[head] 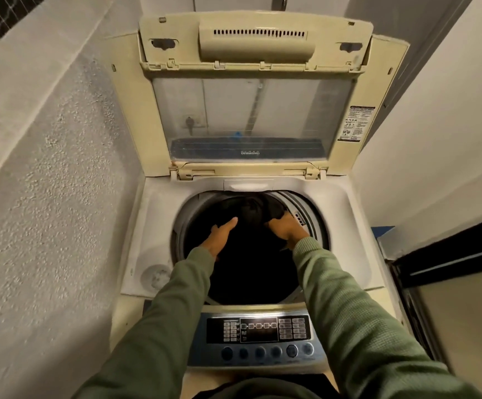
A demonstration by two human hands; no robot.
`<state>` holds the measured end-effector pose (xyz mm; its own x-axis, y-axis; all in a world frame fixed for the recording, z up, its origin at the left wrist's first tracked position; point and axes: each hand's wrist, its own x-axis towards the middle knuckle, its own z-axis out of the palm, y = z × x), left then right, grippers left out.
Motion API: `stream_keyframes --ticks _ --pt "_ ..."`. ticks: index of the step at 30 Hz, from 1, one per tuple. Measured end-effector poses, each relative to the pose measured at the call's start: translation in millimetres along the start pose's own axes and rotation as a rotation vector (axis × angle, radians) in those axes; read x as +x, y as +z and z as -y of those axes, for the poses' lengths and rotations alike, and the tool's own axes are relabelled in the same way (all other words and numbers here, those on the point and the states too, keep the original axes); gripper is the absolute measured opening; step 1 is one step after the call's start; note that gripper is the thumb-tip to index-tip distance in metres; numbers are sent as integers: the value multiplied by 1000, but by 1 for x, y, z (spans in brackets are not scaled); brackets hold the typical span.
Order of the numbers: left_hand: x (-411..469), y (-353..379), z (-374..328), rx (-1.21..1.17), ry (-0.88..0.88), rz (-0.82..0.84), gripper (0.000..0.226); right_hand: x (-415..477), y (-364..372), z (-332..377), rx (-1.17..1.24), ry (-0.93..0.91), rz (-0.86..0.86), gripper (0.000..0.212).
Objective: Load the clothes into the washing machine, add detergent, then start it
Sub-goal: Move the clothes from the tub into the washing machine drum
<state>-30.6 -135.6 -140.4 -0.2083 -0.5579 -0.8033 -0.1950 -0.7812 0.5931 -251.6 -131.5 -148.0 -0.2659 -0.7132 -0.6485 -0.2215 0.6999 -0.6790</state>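
Rough grey plaster wall (46, 168) on the left. Cream plastic top-loading washing machine (159, 214), round drum. Left hand (222, 234) flat on the bunched dark clothes (251, 210), right hand (287, 229) gripping them.

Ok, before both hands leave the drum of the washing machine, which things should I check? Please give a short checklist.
1. Lid fully raised: ok.
2. Dark garment below the rim of the drum: ok.
3. Right hand grips the garment, left hand lies flat on it: ok.
4. How full the drum is: cannot tell, too dark inside.
5. Detergent at hand: not ok, none in view.
6. Control panel buttons uncovered: ok.
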Motion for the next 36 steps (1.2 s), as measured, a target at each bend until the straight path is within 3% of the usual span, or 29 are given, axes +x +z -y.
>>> stream_keyframes --ticks 4,14,22,36 --pt "-49 16 -23 -39 59 -36 98 -65 8 41 -6 61 41 56" --pt "-48 19 -19 140 200 -144 72 -71 24 36 -55 3 55 41" --pt "-63 29 -5 314 324 -96 11 -90 15 17 -288 -177 -64 10" --pt "-96 95 -23 323 495 -18 11 -132 -38 19 -313 -412 -109 7"
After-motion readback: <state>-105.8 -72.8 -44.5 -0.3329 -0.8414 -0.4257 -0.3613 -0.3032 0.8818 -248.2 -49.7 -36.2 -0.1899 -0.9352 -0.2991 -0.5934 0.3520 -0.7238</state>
